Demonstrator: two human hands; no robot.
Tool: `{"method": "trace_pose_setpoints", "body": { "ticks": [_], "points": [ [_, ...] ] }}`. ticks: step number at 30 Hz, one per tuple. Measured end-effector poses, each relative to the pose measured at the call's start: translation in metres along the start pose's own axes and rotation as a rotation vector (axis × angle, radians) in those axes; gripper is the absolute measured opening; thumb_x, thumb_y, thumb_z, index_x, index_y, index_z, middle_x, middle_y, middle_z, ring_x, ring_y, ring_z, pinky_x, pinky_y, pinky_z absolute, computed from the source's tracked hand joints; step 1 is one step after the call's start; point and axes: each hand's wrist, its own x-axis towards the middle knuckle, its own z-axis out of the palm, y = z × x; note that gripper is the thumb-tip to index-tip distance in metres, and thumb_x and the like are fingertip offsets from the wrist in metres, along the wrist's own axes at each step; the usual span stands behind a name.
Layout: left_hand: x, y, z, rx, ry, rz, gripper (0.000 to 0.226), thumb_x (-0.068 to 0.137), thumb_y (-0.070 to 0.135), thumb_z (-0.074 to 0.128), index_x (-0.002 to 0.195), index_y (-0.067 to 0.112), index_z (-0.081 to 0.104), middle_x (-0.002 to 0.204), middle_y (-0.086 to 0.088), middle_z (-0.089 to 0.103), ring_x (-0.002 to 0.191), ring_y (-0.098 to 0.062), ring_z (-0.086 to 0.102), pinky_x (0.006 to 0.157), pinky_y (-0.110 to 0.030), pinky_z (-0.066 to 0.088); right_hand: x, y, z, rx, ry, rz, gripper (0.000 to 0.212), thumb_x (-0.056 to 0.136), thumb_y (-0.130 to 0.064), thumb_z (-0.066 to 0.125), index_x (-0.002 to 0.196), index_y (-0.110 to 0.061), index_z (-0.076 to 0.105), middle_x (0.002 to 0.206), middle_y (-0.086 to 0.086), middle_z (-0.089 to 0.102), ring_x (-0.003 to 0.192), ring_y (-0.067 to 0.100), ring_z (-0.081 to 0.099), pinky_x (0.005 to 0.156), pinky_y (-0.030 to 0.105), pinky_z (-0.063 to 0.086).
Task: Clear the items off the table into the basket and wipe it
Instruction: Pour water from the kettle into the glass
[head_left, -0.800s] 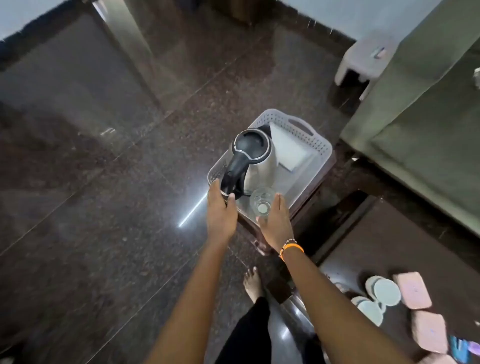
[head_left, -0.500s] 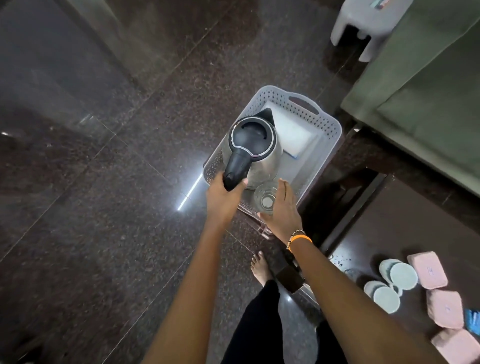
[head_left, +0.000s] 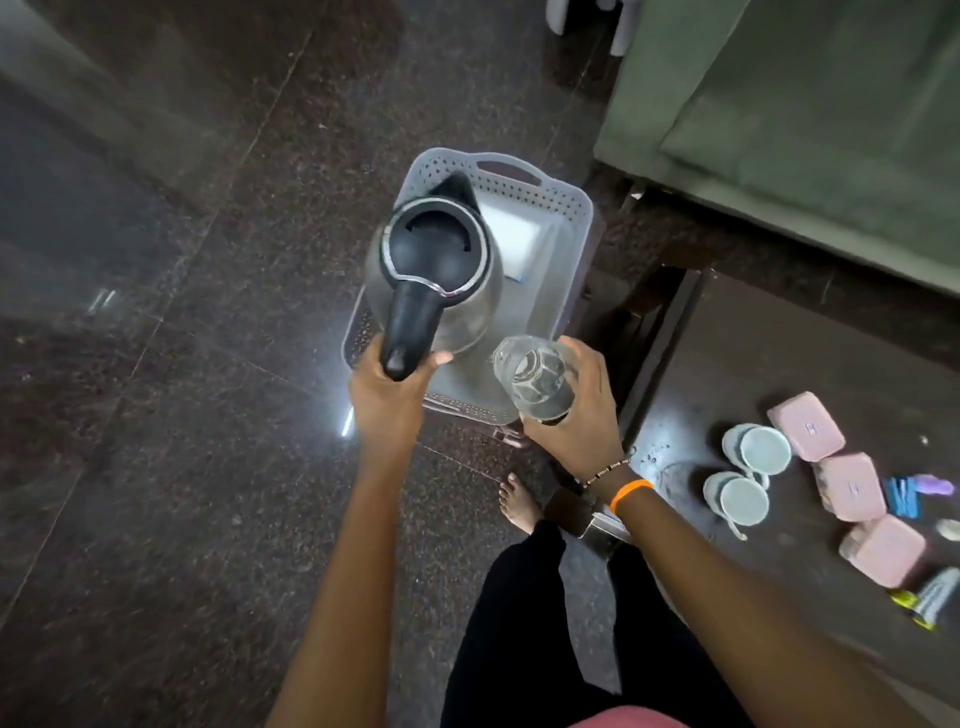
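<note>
A grey perforated basket (head_left: 566, 208) sits on a low stool on the floor, with a white folded cloth (head_left: 506, 236) in its far end. My left hand (head_left: 387, 400) grips the black handle of a steel electric kettle (head_left: 441, 270) held over the basket's left side. Over the basket's near right corner, my right hand (head_left: 582, 410) holds a clear drinking glass (head_left: 535, 376), tilted. The dark table (head_left: 753, 358) lies to the right with two pale cups (head_left: 756, 449), three pink lidded boxes (head_left: 852, 486) and small packets (head_left: 904, 496) on it.
A green sofa (head_left: 810, 124) stands at the upper right beyond the table. A white stool (head_left: 621, 31) shows at the top edge. My bare foot (head_left: 519, 504) and black-trousered leg are below the basket. Dark polished floor spreads to the left.
Both hands have risen toward me from the basket. The kettle and glass, low in the basket before, are now lifted above it, and the glass is tilted.
</note>
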Motion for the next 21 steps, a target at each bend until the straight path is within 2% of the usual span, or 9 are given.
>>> {"method": "trace_pose_setpoints", "body": {
  "ticks": [2, 4, 8, 10, 13, 16, 18, 21],
  "points": [
    [-0.018, 0.012, -0.002, -0.013, 0.029, 0.037, 0.036, 0.052, 0.044, 0.074, 0.081, 0.025, 0.064, 0.061, 0.021, 0.064, 0.055, 0.007, 0.052, 0.056, -0.012, 0.045, -0.01, -0.002, -0.02, 0.074, 0.043, 0.015, 0.085, 0.055, -0.01, 0.08, 0.13, -0.009, 0.039, 0.128, 0.0, 0.042, 0.12, 0.004, 0.043, 0.107, 0.019, 0.037],
    [-0.042, 0.027, 0.002, 0.007, 0.01, 0.102, 0.033, 0.052, 0.041, 0.074, 0.082, 0.031, 0.065, 0.063, 0.025, 0.065, 0.055, 0.01, 0.054, 0.054, -0.005, 0.043, -0.023, 0.0, -0.047, 0.124, 0.121, 0.029, 0.084, 0.057, -0.012, 0.078, 0.131, -0.009, 0.038, 0.129, -0.002, 0.04, 0.122, 0.003, 0.043, 0.107, 0.024, 0.04],
    [-0.094, 0.046, 0.014, 0.049, -0.057, 0.162, 0.026, 0.049, 0.046, 0.075, 0.07, 0.045, 0.06, 0.057, 0.014, 0.054, 0.051, 0.005, 0.041, 0.049, -0.007, 0.038, -0.045, 0.015, -0.092, 0.155, 0.215, 0.056, 0.083, 0.058, -0.019, 0.073, 0.132, -0.009, 0.036, 0.129, -0.013, 0.039, 0.123, -0.001, 0.043, 0.107, 0.023, 0.04],
    [-0.124, 0.049, 0.03, 0.032, -0.107, 0.153, 0.025, 0.051, 0.038, 0.077, 0.07, 0.043, 0.061, 0.056, 0.017, 0.058, 0.05, 0.007, 0.044, 0.049, -0.005, 0.038, -0.059, 0.033, -0.118, 0.121, 0.261, 0.059, 0.085, 0.057, -0.023, 0.073, 0.132, -0.009, 0.036, 0.13, -0.009, 0.04, 0.125, 0.008, 0.045, 0.107, 0.032, 0.043],
    [-0.163, 0.041, 0.055, 0.063, -0.204, 0.148, 0.033, 0.056, 0.016, 0.081, 0.072, 0.037, 0.062, 0.058, 0.027, 0.061, 0.05, 0.011, 0.048, 0.049, -0.002, 0.037, -0.084, 0.065, -0.155, 0.064, 0.318, 0.118, 0.087, 0.055, -0.027, 0.071, 0.133, -0.011, 0.035, 0.132, 0.003, 0.043, 0.124, 0.019, 0.047, 0.105, 0.043, 0.045],
    [-0.197, 0.034, 0.081, 0.14, -0.339, 0.126, 0.036, 0.053, 0.023, 0.084, 0.073, 0.044, 0.063, 0.061, 0.028, 0.063, 0.051, 0.012, 0.05, 0.05, -0.001, 0.038, -0.111, 0.098, -0.187, 0.039, 0.395, 0.194, 0.088, 0.053, -0.021, 0.074, 0.132, -0.012, 0.034, 0.128, 0.003, 0.045, 0.121, 0.025, 0.049, 0.104, 0.048, 0.044],
    [-0.217, 0.033, 0.098, 0.217, -0.431, 0.125, 0.039, 0.052, 0.029, 0.085, 0.071, 0.053, 0.061, 0.061, 0.029, 0.062, 0.052, 0.011, 0.051, 0.049, -0.002, 0.038, -0.129, 0.121, -0.206, 0.01, 0.436, 0.249, 0.088, 0.054, -0.016, 0.078, 0.13, -0.011, 0.036, 0.124, -0.002, 0.043, 0.119, 0.019, 0.049, 0.104, 0.042, 0.044],
    [-0.245, 0.026, 0.119, 0.33, -0.521, 0.107, 0.039, 0.055, 0.026, 0.086, 0.068, 0.051, 0.059, 0.06, 0.026, 0.062, 0.051, 0.01, 0.051, 0.051, -0.004, 0.038, -0.151, 0.151, -0.231, -0.015, 0.425, 0.339, 0.089, 0.055, -0.016, 0.081, 0.131, -0.009, 0.036, 0.127, 0.009, 0.046, 0.119, 0.026, 0.05, 0.104, 0.043, 0.044]
  ]
}}
